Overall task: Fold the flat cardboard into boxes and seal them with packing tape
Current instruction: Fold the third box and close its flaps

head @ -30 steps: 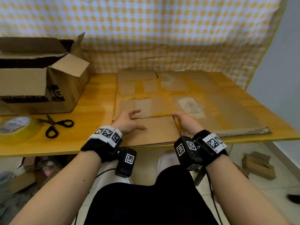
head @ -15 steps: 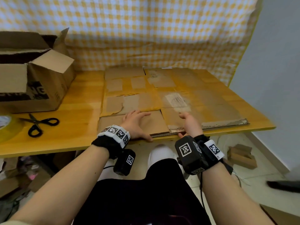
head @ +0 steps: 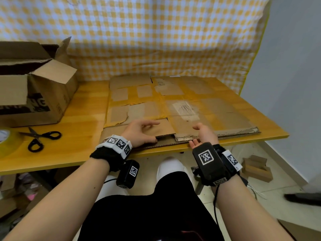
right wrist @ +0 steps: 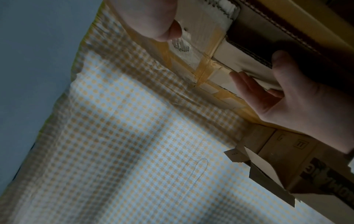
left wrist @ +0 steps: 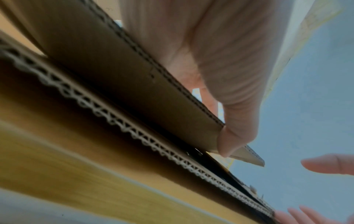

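Note:
A large flat cardboard sheet (head: 199,101), patched with yellowish tape, lies on the wooden table (head: 83,122). My left hand (head: 139,131) pinches its near-left flap (head: 164,127), fingers on top and thumb (left wrist: 226,141) under the edge. That flap is raised slightly off the layer below (left wrist: 114,118). My right hand (head: 205,134) is at the near edge of the right flap (head: 187,129), turned sideways. Its thumb hovers above the board, its fingers (head: 192,143) are at the edge, and it holds nothing. A roll of packing tape (head: 5,138) sits at the far left.
Black scissors (head: 40,138) lie left of the sheet, beside the tape. An open cardboard box (head: 34,94) stands at the back left. A checked cloth (head: 156,40) hangs behind the table. Cardboard pieces (head: 255,167) lie on the floor to the right.
Both hands have drawn back to the sheet's near edge. My left thumb has slipped under the flap and raised it. My right hand has turned sideways at the edge.

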